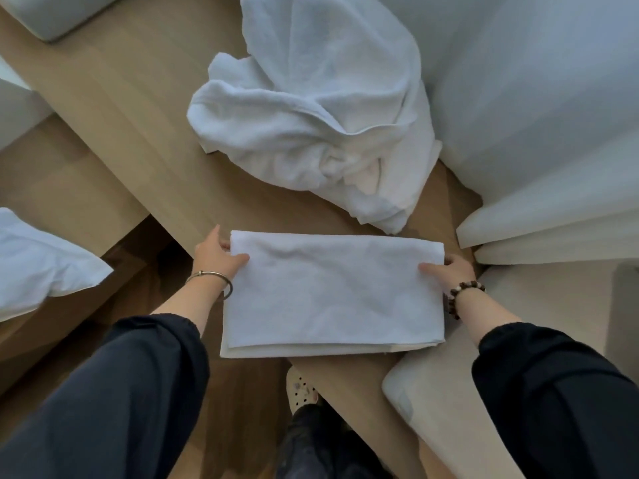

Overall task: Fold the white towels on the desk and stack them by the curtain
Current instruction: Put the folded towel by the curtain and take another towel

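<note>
A folded white towel (332, 295) lies as a flat rectangle at the near edge of the wooden desk (138, 108), several layers showing along its front edge. My left hand (216, 257) pinches its left end, thumb on top and fingers underneath. My right hand (453, 267) grips its right end the same way. Beyond it a heap of crumpled white towels (311, 122) rests on the desk, leaning against the white curtain (536, 108) on the right.
The curtain's folds (553, 233) reach down to the desk's right end. A beige cushion (449, 392) sits low on the right. A white pillow (38, 264) lies at the left, another white item (52, 15) at top left. My foot (301, 388) stands below the desk edge.
</note>
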Tool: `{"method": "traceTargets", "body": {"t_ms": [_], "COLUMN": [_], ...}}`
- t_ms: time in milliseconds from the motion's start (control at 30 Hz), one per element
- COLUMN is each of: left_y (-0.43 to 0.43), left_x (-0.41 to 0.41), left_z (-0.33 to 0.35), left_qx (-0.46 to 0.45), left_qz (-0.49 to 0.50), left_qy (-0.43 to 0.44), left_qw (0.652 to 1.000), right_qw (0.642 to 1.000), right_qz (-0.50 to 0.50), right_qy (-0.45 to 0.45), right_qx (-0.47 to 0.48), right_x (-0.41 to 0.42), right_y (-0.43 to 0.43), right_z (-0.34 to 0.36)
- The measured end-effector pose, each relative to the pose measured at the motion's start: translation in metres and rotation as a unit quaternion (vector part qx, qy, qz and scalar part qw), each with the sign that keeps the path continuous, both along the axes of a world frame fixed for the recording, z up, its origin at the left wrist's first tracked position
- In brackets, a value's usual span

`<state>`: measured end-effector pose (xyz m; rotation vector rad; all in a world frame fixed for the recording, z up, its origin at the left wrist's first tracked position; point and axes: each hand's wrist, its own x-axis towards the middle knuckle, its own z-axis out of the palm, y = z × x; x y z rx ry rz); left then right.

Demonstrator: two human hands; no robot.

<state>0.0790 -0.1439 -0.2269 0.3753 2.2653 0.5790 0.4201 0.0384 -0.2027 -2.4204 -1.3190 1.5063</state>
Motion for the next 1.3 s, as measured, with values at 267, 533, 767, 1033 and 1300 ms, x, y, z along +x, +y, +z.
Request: {"method": "traceTargets", "body": {"t_ms": [267,533,767,1033,1300], "left_y": [-0.015,-0.031,-0.045,-0.067,-0.079], "left_x": [0.01,0.019,0.04,0.05,0.059], "left_z": [0.008,0.006,0.016,0.027,0.021], "left_qx": [0.042,-0.021,0.017,0.004,-0.031], "left_qz": [-0.02,0.027,0.129,0.184,0.111], "left_qy": [-0.099,-0.201,-0.266,-0.29,-0.201], "left_qw": [0.994,0.979,0.955,0.939,0.973], "right_qw": [0.995,0.985,0.987,0.993,0.992], "right_qz": [0.097,0.135,0.152,0.113,0.119], "right_qy": [0.025,0.023,0.039,0.021,0.041], "right_qx": [0.003,0.108,0.038,0.01,0.03], "right_x": [-0.004,-0.002,0.016,0.011,0.025], "right_y": [0.009,0.006,-0.013,-0.03,-0.049], "right_z": [0.002,0.003,0.008,0.017,0.008]}}
